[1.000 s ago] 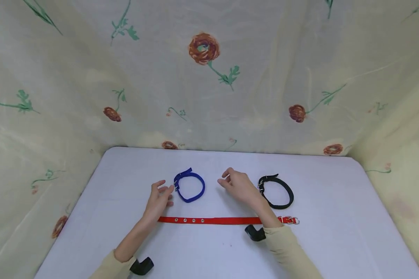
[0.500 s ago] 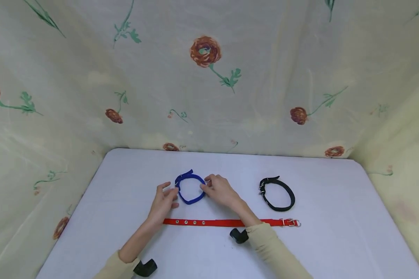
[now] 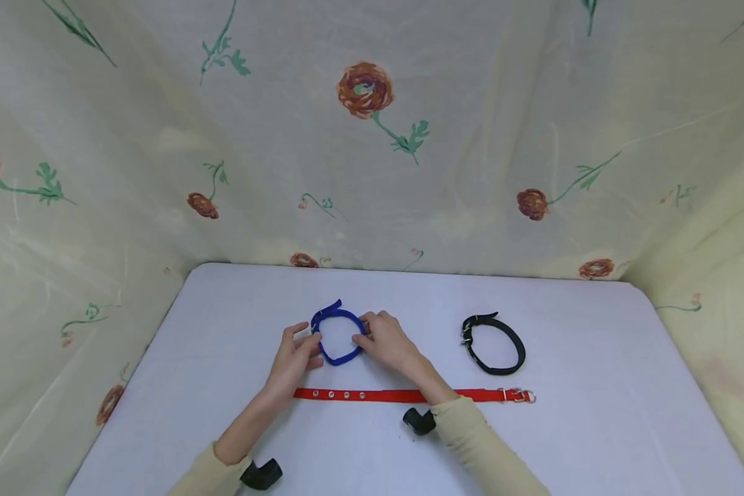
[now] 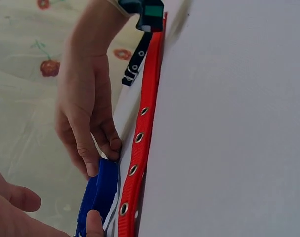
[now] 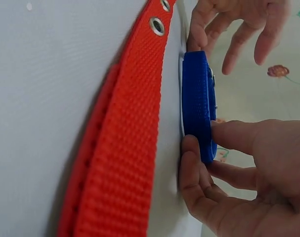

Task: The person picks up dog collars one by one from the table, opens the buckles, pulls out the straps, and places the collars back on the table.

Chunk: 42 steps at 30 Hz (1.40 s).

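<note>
A blue buckled collar, closed into a ring, stands on edge on the white table between both hands. My right hand pinches its right side, thumb inside the loop and fingers outside; the right wrist view shows this grip on the blue webbing. At the buckle side, my left hand has its fingers loosely extended, with fingertips right at the strap. Nearer me a red collar lies stretched flat, its metal eyelets to the left and buckle to the right. The left hand partly covers the blue collar in the left wrist view.
A black collar, also buckled into a ring, stands to the right on the white table. Behind the table's far edge hangs a pale curtain with printed flowers. Black camera mounts sit at both wrists.
My right hand has moved left from beside the black collar to the blue collar and taken hold of its right side. The left hand has shifted slightly right, up to the buckle side.
</note>
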Available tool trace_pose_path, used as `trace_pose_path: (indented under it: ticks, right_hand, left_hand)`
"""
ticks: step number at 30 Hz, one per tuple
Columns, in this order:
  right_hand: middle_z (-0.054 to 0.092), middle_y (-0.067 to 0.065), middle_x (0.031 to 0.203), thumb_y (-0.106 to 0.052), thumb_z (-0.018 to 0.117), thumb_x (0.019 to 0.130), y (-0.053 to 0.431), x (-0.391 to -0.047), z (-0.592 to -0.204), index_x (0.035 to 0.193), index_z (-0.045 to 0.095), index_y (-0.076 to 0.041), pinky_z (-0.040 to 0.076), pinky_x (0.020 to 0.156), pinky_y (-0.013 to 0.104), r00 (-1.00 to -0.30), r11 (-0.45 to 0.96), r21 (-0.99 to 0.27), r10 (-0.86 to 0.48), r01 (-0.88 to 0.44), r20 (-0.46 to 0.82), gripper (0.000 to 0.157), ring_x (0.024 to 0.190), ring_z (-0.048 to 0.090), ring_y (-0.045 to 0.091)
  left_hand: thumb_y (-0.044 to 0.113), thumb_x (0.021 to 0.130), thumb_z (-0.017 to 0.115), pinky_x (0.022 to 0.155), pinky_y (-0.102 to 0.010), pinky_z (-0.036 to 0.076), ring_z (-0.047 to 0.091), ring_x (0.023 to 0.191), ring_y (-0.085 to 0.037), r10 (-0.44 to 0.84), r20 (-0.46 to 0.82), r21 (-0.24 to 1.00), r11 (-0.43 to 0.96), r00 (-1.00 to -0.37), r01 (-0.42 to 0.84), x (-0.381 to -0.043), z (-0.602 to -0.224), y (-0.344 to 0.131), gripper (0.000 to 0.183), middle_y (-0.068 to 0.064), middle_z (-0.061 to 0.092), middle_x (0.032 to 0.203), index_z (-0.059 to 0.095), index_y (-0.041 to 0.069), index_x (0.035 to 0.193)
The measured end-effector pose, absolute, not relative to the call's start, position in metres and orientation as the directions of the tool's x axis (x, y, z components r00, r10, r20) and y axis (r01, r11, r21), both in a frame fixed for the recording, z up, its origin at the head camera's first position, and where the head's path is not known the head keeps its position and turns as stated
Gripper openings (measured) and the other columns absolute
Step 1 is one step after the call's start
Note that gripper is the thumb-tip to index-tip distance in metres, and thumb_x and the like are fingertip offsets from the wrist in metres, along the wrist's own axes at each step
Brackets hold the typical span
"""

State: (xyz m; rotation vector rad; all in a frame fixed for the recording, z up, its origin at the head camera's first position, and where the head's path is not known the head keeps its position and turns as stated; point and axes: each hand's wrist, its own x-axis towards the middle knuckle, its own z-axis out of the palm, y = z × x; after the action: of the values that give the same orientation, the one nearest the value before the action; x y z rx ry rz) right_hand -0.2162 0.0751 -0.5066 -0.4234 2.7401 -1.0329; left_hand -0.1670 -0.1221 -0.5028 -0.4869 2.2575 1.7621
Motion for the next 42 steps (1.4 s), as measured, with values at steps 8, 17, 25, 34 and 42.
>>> trace_pose_path:
  ticks: [8, 17, 25, 34, 42]
  right_hand:
    - [0.073, 0.021, 0.123, -0.019, 0.076, 0.102, 0.082, -0.206, -0.499, 0.137, 0.064, 0.002, 0.064, 0.088, 0.04, -0.947, 0.693, -0.696, -0.316, -0.187, -0.06, 0.043, 0.1, 0.068, 0.025]
    - [0.073, 0.019, 0.127, -0.013, 0.077, 0.1, 0.096, -0.177, -0.479, 0.14, 0.059, -0.006, 0.067, 0.085, 0.039, -0.946, 0.63, -0.747, -0.324, -0.213, -0.004, 0.045, 0.095, 0.077, 0.025]
    - [0.071, 0.016, 0.128, -0.013, 0.079, 0.099, 0.107, -0.149, -0.467, 0.144, 0.056, -0.012, 0.066, 0.078, 0.031, -0.948, 0.597, -0.782, -0.318, -0.183, -0.021, 0.05, 0.091, 0.078, 0.019]
    - [0.07, 0.011, 0.121, -0.014, 0.084, 0.094, 0.117, -0.117, -0.455, 0.142, 0.059, -0.012, 0.062, 0.076, 0.022, -0.934, 0.606, -0.769, -0.355, -0.202, -0.034, 0.054, 0.086, 0.072, 0.011]
    - [0.07, 0.005, 0.121, -0.02, 0.085, 0.095, 0.127, -0.088, -0.448, 0.14, 0.063, -0.013, 0.064, 0.079, 0.027, -0.927, 0.632, -0.759, -0.36, -0.158, -0.106, 0.051, 0.093, 0.07, 0.013]
  left_hand:
    - [0.031, 0.112, 0.055, 0.11, -0.045, 0.058, 0.073, 0.118, -0.033, -0.101, -0.369, 0.918, 0.114, -0.924, -0.379, -0.161, -0.503, -0.123, 0.064, -0.027, 0.057, 0.149, 0.028, 0.009, 0.166]
    - [0.03, 0.112, 0.056, 0.105, -0.037, 0.061, 0.072, 0.112, -0.023, -0.039, -0.372, 0.927, 0.034, -0.928, -0.373, -0.139, -0.492, -0.122, 0.063, -0.023, 0.061, 0.139, 0.03, 0.006, 0.165]
    - [0.027, 0.113, 0.056, 0.095, -0.029, 0.062, 0.072, 0.101, -0.017, 0.031, -0.33, 0.944, 0.014, -0.943, -0.33, -0.12, -0.485, -0.123, 0.054, -0.017, 0.066, 0.126, 0.04, 0.009, 0.161]
    - [0.038, 0.111, 0.061, 0.092, -0.039, 0.066, 0.075, 0.1, -0.021, 0.092, -0.321, 0.944, 0.105, -0.943, -0.312, -0.098, -0.478, -0.128, 0.05, -0.023, 0.069, 0.128, 0.046, 0.011, 0.15]
    - [0.045, 0.107, 0.066, 0.086, -0.036, 0.067, 0.077, 0.098, -0.023, 0.128, -0.309, 0.947, 0.131, -0.942, -0.293, -0.079, -0.476, -0.124, 0.052, -0.021, 0.072, 0.125, 0.058, 0.01, 0.144]
